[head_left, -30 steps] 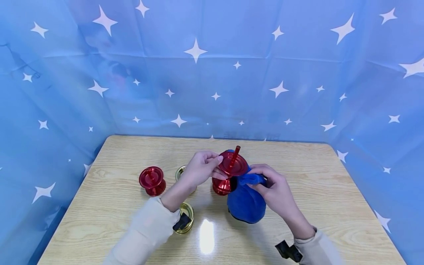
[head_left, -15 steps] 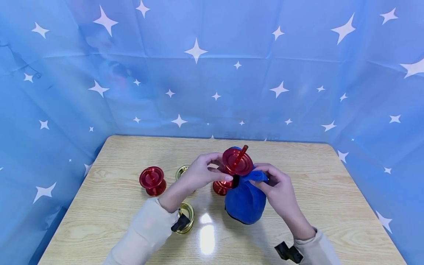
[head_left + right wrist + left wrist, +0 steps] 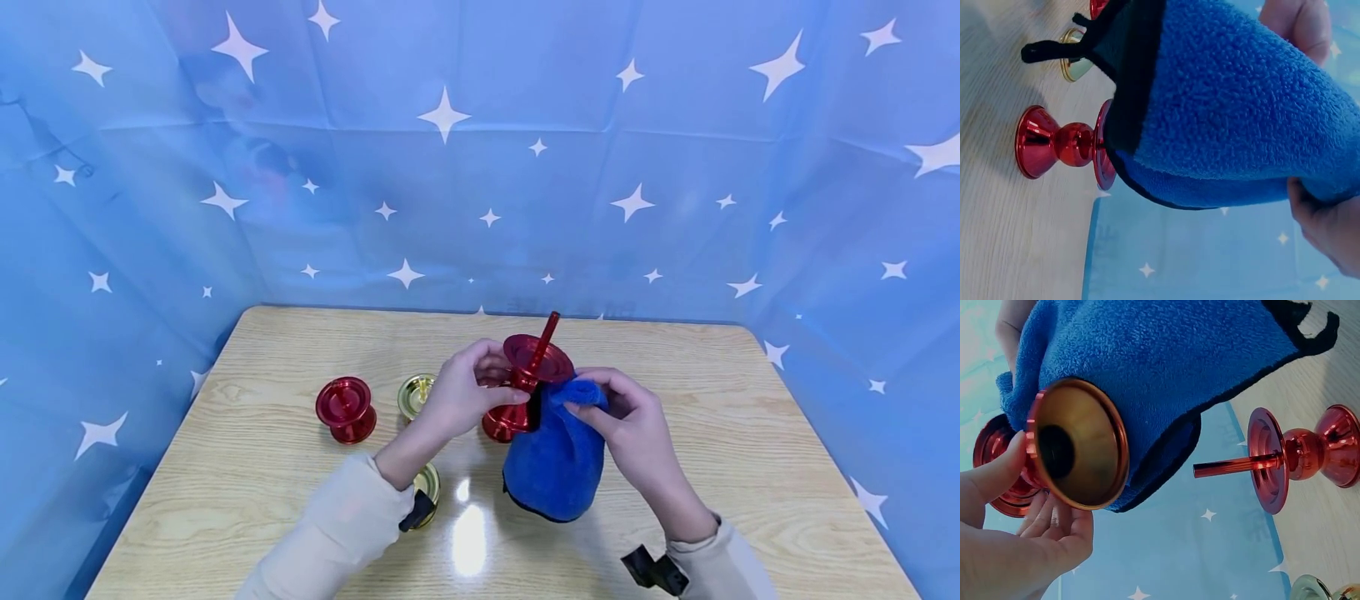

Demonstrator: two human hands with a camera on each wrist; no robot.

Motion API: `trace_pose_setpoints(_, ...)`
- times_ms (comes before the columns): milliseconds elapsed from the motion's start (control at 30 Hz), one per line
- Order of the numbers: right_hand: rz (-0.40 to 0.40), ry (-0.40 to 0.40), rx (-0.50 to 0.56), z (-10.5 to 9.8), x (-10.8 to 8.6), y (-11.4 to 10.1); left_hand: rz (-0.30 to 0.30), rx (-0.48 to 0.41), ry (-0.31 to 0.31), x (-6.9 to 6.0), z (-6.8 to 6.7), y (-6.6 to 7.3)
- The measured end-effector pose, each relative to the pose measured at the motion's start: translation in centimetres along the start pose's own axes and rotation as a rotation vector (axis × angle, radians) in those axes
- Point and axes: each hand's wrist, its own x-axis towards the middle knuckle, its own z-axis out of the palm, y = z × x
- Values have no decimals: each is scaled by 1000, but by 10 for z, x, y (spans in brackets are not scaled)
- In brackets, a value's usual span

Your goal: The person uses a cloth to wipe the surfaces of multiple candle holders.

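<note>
My left hand (image 3: 465,392) grips the narrow middle of a shiny red candlestick (image 3: 538,358), tilted above the table, with a thin red rod rising from its dish. In the left wrist view, its hollow base faces the camera. My right hand (image 3: 633,429) pinches the bunched top of a blue plush cloth (image 3: 555,471) with black edging. The cloth hangs against the candlestick's right side. A second red candlestick (image 3: 1300,453) stands on the table just behind; in the head view it is partly hidden by the held one and my left hand.
Another red candlestick (image 3: 345,408) stands on the wooden table (image 3: 247,467) at the left. Between it and my hands are a gold candlestick (image 3: 415,393) and, nearer, another gold candlestick (image 3: 429,487), both partly covered by my left arm. A blue starred curtain (image 3: 480,167) surrounds the table.
The held candlestick has shifted right and its tilt has changed, with my left fingers now lower on it. The cloth's lower part has swung slightly left and down. My right hand has barely moved.
</note>
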Motion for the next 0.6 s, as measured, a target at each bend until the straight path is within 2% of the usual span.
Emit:
trace_pose_setpoints(133, -10, -1, 7, 0, 0, 0, -21, 12, 12, 0, 2, 0)
trace_pose_setpoints(233, -12, -5, 18, 0, 0, 1, -16, 32, -19, 0, 3, 1)
trace_pose_setpoints(333, -3, 6, 11, 1, 0, 3, -39, 33, -85, -2, 2, 3)
trace_pose_setpoints(500, 16, 40, -6, 1, 0, 4, -73, -17, -230, -4, -2, 6)
trace_pose_setpoints(600, 19, 46, -5, 0, 1, 5, -64, -23, -256, -3, -2, 6)
